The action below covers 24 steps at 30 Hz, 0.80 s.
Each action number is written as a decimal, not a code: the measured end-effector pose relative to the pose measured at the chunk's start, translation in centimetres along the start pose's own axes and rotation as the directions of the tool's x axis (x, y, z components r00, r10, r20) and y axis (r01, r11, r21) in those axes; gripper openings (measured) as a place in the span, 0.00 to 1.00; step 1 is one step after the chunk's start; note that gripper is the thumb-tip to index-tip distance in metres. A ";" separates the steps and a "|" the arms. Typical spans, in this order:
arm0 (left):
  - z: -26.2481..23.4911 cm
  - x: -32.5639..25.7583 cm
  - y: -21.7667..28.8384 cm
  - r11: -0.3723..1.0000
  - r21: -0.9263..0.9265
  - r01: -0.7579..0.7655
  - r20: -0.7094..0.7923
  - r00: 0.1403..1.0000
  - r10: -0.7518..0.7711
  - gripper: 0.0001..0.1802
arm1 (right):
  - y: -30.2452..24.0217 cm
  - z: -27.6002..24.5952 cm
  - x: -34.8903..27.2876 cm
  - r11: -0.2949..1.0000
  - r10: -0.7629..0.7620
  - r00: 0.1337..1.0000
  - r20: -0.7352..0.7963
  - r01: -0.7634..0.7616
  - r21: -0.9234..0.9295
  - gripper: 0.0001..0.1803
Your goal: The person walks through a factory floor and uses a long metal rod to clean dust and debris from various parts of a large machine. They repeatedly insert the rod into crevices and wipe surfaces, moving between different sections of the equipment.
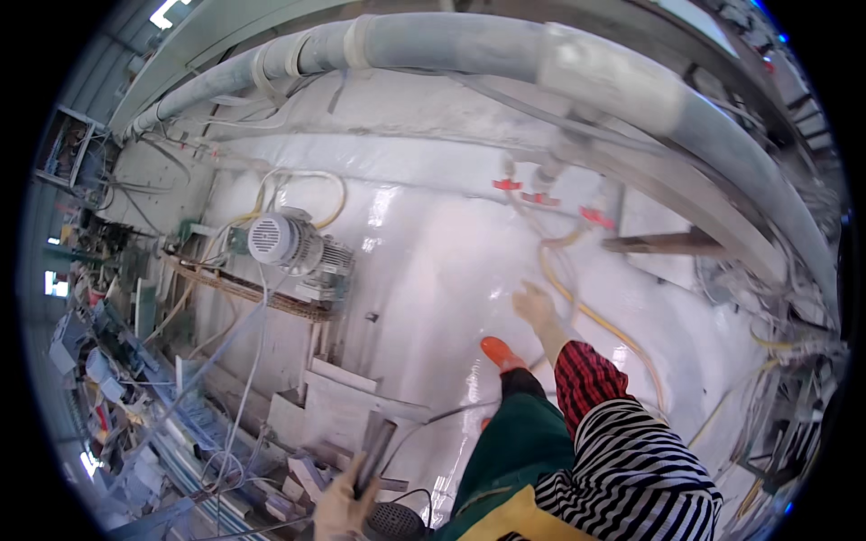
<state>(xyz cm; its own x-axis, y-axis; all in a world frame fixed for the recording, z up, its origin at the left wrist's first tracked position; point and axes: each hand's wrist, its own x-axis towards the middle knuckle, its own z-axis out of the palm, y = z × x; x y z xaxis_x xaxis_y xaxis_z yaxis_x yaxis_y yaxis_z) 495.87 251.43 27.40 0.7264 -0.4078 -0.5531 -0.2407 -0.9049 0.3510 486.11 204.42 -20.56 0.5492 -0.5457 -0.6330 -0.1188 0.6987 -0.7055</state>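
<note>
My left hand, in a pale glove, is at the bottom of the view. Its fingers close around a dark grey bar-shaped handle that tilts upward and is blurred. Just right of this hand lies a round, dark, vented motor cap; whether it joins the handle I cannot tell. Also gloved, my right hand reaches forward over the wet whitish floor with nothing seen in it. Its fingers are stretched out and slightly smeared. A yellow hose runs along the floor to its right.
Red-handled valves stand ahead beneath a large grey pipe. On the left are an electric motor, dangling cables and cluttered scrap. Stone-like blocks lie near my left hand. My orange boot is on the wet floor.
</note>
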 end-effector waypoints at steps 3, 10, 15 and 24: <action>-3.5 -1.4 4.0 0.964 0.231 0.129 0.145 0.975 -0.165 0.32 | -3.6 -3.4 -17.0 0.902 0.291 0.935 -0.204 -0.339 -0.267 0.23; -3.5 -4.0 11.0 0.914 0.233 -0.332 0.220 0.934 0.283 0.28 | -1.3 -32.0 -44.9 0.435 0.009 0.987 0.162 0.142 -0.889 0.20; 0.0 -5.8 14.7 0.867 0.183 -0.464 0.363 0.851 0.379 0.27 | 1.3 -33.8 -57.8 0.984 -0.084 0.720 -0.689 -0.049 -0.171 0.20; 10.4 -7.1 25.9 0.832 -0.047 -0.554 0.596 0.653 0.468 0.23 | 17.0 -37.2 -67.7 0.920 0.393 0.661 -0.640 -0.290 0.265 0.24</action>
<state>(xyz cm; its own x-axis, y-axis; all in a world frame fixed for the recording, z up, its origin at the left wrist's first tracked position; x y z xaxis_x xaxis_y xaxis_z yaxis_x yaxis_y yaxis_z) 477.82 229.57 32.59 -0.0221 -0.7623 -0.6469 -0.5721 -0.5210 0.6335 416.14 236.04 -1.58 -0.2132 -0.3818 -0.8993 -0.0488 0.9235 -0.3805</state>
